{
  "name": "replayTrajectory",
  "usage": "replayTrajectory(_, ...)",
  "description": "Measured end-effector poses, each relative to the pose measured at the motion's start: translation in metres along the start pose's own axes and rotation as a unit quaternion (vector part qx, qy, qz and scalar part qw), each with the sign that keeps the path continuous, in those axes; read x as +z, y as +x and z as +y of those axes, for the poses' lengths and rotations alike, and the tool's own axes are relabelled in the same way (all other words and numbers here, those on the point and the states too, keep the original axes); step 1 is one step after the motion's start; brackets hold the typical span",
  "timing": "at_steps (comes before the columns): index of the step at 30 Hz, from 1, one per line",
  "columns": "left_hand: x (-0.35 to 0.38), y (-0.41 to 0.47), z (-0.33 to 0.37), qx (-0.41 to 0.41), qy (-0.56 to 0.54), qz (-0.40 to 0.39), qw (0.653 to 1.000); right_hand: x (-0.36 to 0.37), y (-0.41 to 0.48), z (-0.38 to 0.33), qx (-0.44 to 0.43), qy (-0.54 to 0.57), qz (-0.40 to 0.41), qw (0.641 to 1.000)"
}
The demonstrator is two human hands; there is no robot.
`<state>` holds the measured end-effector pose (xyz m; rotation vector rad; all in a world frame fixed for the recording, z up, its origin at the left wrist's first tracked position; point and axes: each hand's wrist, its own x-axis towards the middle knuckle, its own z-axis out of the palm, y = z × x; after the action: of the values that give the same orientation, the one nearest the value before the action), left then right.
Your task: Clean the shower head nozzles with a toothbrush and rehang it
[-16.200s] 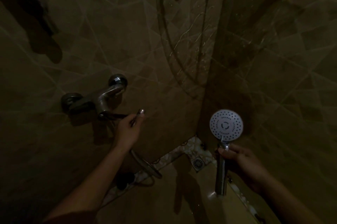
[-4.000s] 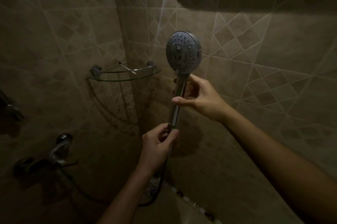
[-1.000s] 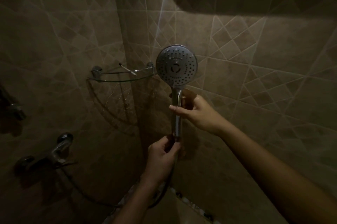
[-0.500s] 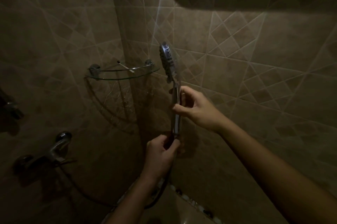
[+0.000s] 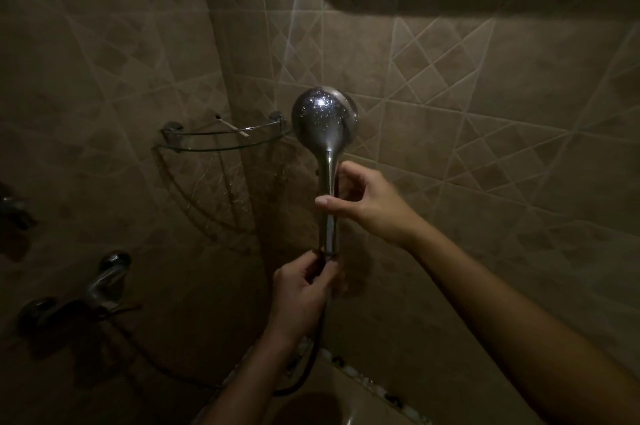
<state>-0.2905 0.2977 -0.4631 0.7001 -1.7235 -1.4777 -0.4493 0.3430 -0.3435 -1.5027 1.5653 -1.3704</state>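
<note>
The chrome shower head (image 5: 323, 120) stands upright in front of the tiled corner, its wet rounded back turned toward me and its nozzle face hidden. My right hand (image 5: 363, 205) pinches the middle of the handle between thumb and fingers. My left hand (image 5: 304, 289) grips the bottom end of the handle where the dark hose (image 5: 317, 352) joins it. A white toothbrush (image 5: 232, 126) lies on the glass corner shelf (image 5: 194, 147), left of the head.
The chrome mixer tap (image 5: 97, 289) sits on the left wall, low down, with the hose looping from it across the floor edge. Tiled walls meet in a corner just behind the shower head. A broad dark shadow crosses the top right.
The shower head has been rotated about its handle: a second ago its nozzle face pointed at me, then it stood edge-on, and now its back faces me. Both hands keep their hold.
</note>
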Motion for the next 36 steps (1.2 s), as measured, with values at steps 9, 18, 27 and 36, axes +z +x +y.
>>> replayTrajectory(9,0.005,-0.005,-0.006,-0.013,0.008,0.016,1.0,0.005,-0.002,0.006,0.048,0.013,0.014,0.999)
replayTrajectory(18,0.004,-0.009,-0.005,-0.013,-0.006,0.006,1.0,-0.004,-0.005,0.012,0.095,0.029,-0.046,0.994)
replayTrajectory(27,0.006,-0.007,-0.01,-0.022,0.009,0.008,1.0,0.003,-0.011,0.009,0.055,-0.038,0.007,0.998)
replayTrajectory(36,0.004,-0.012,-0.002,-0.015,0.018,0.009,1.0,0.003,-0.012,0.015,0.032,-0.011,0.025,0.999)
